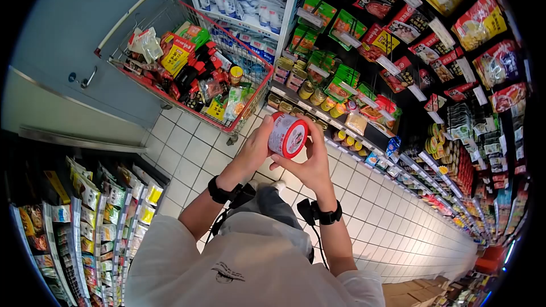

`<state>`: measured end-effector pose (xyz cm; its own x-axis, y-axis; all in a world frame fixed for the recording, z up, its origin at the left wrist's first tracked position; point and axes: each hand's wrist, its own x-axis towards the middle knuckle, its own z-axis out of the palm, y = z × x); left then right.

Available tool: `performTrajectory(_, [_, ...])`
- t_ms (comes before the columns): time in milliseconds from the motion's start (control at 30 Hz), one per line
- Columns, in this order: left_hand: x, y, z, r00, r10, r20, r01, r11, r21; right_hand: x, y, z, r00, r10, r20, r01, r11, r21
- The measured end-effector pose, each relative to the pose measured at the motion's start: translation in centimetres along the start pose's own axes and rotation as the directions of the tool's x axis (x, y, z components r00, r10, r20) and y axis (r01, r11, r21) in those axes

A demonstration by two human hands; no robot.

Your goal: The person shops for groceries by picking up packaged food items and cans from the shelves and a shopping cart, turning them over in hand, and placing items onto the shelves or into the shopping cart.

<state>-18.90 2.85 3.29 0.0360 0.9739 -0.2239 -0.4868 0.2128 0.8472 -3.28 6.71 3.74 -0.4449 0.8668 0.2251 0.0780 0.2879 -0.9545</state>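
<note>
- tiled floor (364, 193) is kinda boxed in by shopping cart (269, 71) and shelf edge (327, 117)
- red-lidded tub (287, 135) is clamped by fingers (316, 132) of left hand (256, 144) and right hand (314, 162), forearms (338, 241) angled inward

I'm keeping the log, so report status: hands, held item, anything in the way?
Left hand, right hand holding tub. Tub tilted, red-rimmed. Shopping cart ahead-left, not touching hands.
</note>
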Motion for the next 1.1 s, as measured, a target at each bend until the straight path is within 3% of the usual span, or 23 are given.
performTrajectory(133, [-1.6, -0.6, -1.5, 0.996, 0.008, 0.093, -0.003, 0.999, -0.050, -1.5, 0.1, 1.1, 1.000, -0.002, -0.017, 0.001, 0.998, -0.062])
performTrajectory(367, [-2.4, -0.1, 2.2, 0.962, 0.092, 0.255, -0.115, 0.990, 0.076, -4.8, -1.2, -2.8, 0.997, 0.006, -0.076, -0.002, 0.998, 0.057])
performTrajectory(433, [-2.3, 0.3, 4.4, 0.889, 0.310, 0.338, -0.420, 0.846, 0.328, -5.9, -1.4, -4.6, 0.994, 0.066, -0.086, -0.047, 0.978, 0.205])
performTrajectory(467, [-2.2, 0.9, 5.7, 0.852, 0.372, 0.369, -0.517, 0.709, 0.480, -6.4, -1.2, -5.7, 0.993, 0.077, -0.093, -0.055, 0.974, 0.218])
performTrajectory(500, [-2.3, 1.2, 7.1, 0.849, 0.359, 0.388, -0.518, 0.709, 0.479, -7.0, -1.0, -6.8, 0.990, 0.079, -0.115, -0.052, 0.974, 0.219])
performTrajectory(567, [-2.2, 0.9, 10.0, 0.857, 0.312, 0.411, -0.516, 0.547, 0.660, -8.5, -0.5, -9.4, 0.992, 0.051, -0.118, -0.031, 0.985, 0.167])
performTrajectory(800, [-0.3, -5.4, 20.0, 0.805, 0.379, 0.457, -0.593, 0.559, 0.580, -13.5, 0.6, -19.4, 0.986, 0.075, -0.148, -0.046, 0.980, 0.191])
performTrajectory(900, [0.3, -6.5, 23.3, 0.764, 0.305, 0.569, -0.636, 0.507, 0.582, -15.5, 1.8, -23.1, 0.988, 0.133, -0.076, -0.097, 0.929, 0.357])
performTrajectory(967, [0.7, -7.2, 25.3, 0.789, 0.267, 0.553, -0.598, 0.539, 0.593, -16.3, 2.1, -25.1, 0.988, 0.133, -0.074, -0.100, 0.934, 0.343])
performTrajectory(1100, [1.8, -7.9, 28.2, 0.754, 0.198, 0.626, -0.642, 0.421, 0.640, -17.2, 2.5, -28.3, 0.984, 0.179, 0.010, -0.172, 0.923, 0.344])
